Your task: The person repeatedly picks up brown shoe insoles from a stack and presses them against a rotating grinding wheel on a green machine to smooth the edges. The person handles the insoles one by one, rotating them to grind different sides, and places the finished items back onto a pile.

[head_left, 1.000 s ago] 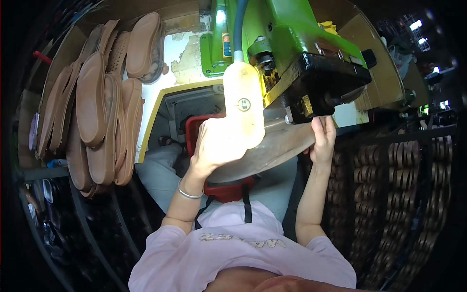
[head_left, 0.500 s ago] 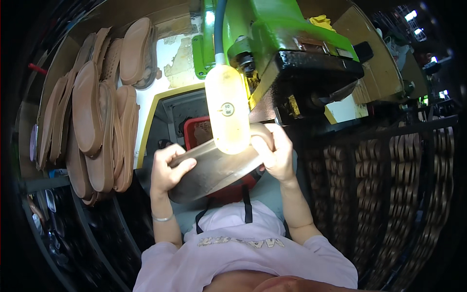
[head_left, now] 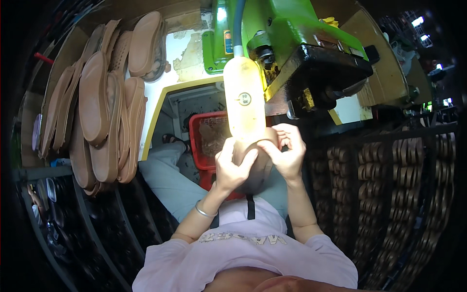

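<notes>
Between my two hands a brown shoe sole (head_left: 258, 176) is held up over my lap, its long side running down toward me. My left hand (head_left: 231, 165) grips its left edge, thumb on the near face. On the upper right edge, my right hand (head_left: 288, 151) pinches the sole between thumb and fingers. Just above, a glowing oval lamp (head_left: 244, 114) hangs from a grey hose and covers part of the sole's far end. Beyond the lamp stands a green machine (head_left: 292, 29) with a black, greasy head (head_left: 323, 70).
Tan soles (head_left: 95, 104) lie piled on the table at left. Below the table's yellow edge (head_left: 154, 114) sits a red basket (head_left: 194, 141) with scraps in it. Racks of soles (head_left: 384, 168) stand at right, with dark racks (head_left: 104, 224) at lower left.
The sole has turned from lying crosswise to pointing toward me. My left hand has come rightward, close to my right hand. The view has shifted slightly, and more of the red basket shows.
</notes>
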A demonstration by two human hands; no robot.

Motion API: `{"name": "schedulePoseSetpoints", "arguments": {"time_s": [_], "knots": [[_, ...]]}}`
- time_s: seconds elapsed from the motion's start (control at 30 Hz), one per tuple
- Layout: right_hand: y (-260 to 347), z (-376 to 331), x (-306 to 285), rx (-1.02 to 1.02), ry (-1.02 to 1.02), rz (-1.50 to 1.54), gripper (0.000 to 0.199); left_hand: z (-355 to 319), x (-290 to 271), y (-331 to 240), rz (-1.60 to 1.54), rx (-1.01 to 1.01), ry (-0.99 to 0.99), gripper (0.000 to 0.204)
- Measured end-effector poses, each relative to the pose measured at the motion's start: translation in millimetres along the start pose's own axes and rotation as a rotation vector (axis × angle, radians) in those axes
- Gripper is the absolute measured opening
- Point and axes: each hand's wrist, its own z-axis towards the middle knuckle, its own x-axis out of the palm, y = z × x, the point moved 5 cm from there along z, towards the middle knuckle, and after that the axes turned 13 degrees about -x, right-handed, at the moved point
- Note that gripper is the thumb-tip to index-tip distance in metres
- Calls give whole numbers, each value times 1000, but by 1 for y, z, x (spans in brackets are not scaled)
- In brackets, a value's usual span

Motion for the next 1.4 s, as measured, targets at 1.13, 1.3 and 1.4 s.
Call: {"name": "schedulePoseSetpoints", "arguments": {"time_s": [1.13, 1.3, 1.4], "knots": [[-201, 103, -146, 339, -887, 320, 55, 243, -172, -52, 996, -54, -822, 53], [-229, 100, -82, 634, -732, 480, 84, 279, -194, -24, 1120, -409, -793, 64], [-225, 96, -71, 627, -851, 544, 84, 284, -190, -19, 1146, -475, -756, 70]]}}
